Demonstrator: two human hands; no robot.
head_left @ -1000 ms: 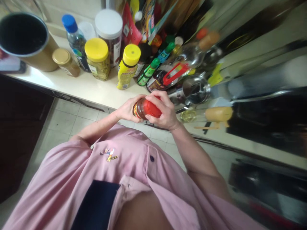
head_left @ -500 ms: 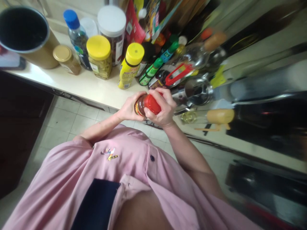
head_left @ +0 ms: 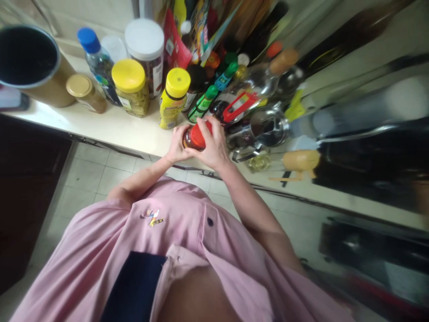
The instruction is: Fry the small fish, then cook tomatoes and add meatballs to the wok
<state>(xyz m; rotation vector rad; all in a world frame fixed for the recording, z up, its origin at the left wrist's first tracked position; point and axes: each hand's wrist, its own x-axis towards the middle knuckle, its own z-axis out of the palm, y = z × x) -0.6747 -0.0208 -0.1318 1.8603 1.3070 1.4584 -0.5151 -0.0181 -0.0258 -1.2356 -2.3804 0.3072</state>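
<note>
A small dark jar with a red lid is tilted between my two hands at the front edge of the counter. My left hand is wrapped round the glass body from the left and hides part of the label. From the right, my right hand grips the red lid, fingers over its far side and thumb along the near side. Just behind the jar stand a yellow bottle and a slim green-capped bottle. Whether the lid has turned on the jar cannot be seen.
On the counter stand a yellow-lidded jar, a white-lidded tub, a blue-capped bottle and a large dark-mouthed container. A steel pot and a red-handled item crowd the right.
Both hands and the jar have shifted slightly left and away from my body, over the counter edge. My right hand's fingers are straighter across the lid than before.
</note>
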